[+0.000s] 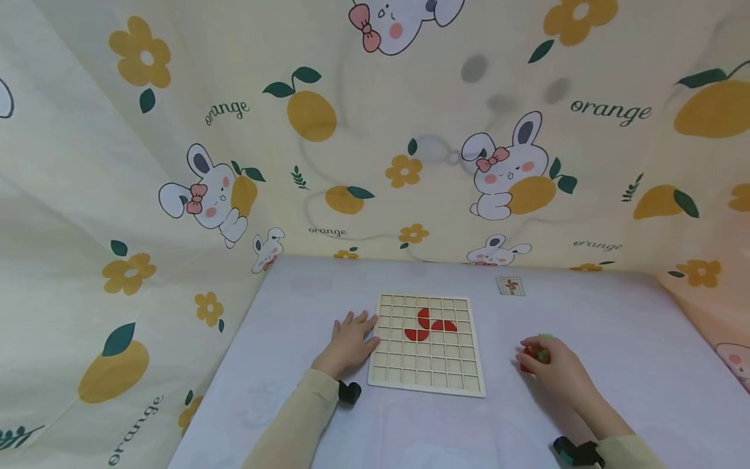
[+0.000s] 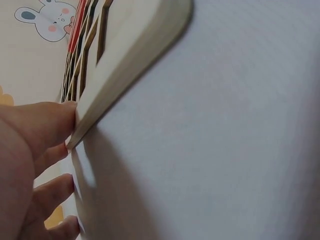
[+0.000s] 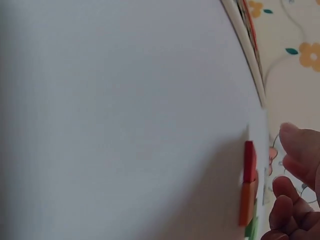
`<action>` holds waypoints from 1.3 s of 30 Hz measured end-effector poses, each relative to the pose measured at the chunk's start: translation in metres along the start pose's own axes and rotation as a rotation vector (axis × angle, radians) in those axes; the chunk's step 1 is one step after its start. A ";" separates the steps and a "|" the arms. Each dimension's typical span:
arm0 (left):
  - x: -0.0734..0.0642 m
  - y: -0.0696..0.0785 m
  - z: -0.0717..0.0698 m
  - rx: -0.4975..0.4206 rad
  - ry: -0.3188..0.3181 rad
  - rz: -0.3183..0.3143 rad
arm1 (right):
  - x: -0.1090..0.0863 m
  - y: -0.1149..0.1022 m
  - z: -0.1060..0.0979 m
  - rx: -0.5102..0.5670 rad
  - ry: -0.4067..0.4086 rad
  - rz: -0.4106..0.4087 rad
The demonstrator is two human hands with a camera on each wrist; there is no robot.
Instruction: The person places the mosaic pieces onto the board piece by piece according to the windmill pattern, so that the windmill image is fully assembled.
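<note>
A pale wooden grid board (image 1: 424, 365) lies on the table, with red half-round pieces (image 1: 416, 335) set in its cells. My left hand (image 1: 348, 342) rests at the board's left side, fingers spread. In the left wrist view, the thumb of that hand (image 2: 40, 165) touches the board's rim (image 2: 135, 55). My right hand (image 1: 556, 368) is over a small group of coloured pieces right of the board. Its fingers are loosely bent in the right wrist view, apart from a red piece (image 3: 249, 160), an orange piece (image 3: 246, 202) and a green one (image 3: 251, 225).
A small card (image 1: 512, 286) with a grid and a red pattern lies at the back of the table. Printed cloth (image 1: 375, 130) hangs behind the table and at its sides. A black wrist camera (image 1: 349, 393) sits near the board's lower left corner.
</note>
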State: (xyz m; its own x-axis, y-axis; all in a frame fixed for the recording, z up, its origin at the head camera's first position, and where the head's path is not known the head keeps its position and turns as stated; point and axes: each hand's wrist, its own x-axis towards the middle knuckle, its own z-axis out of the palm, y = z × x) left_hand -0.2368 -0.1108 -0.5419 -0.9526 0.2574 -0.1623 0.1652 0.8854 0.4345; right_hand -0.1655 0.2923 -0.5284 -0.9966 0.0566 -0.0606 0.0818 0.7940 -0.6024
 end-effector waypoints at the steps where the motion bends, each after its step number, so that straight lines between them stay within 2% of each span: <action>1: 0.000 0.000 0.000 0.001 0.001 0.000 | -0.001 0.002 0.001 0.001 -0.007 0.011; 16: -0.002 0.001 -0.001 -0.014 0.000 0.000 | -0.006 0.018 0.004 -0.045 -0.022 0.034; 28: -0.001 0.000 -0.002 -0.012 -0.002 0.003 | -0.005 0.014 0.004 -0.048 -0.007 0.035; 39: 0.000 -0.002 0.000 -0.004 0.003 0.016 | -0.003 0.010 0.013 -0.023 -0.009 0.036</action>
State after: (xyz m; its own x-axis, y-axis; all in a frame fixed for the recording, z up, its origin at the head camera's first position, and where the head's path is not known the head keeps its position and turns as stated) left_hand -0.2373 -0.1123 -0.5422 -0.9506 0.2705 -0.1523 0.1796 0.8794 0.4409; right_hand -0.1618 0.2925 -0.5445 -0.9928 0.0802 -0.0886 0.1169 0.8054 -0.5811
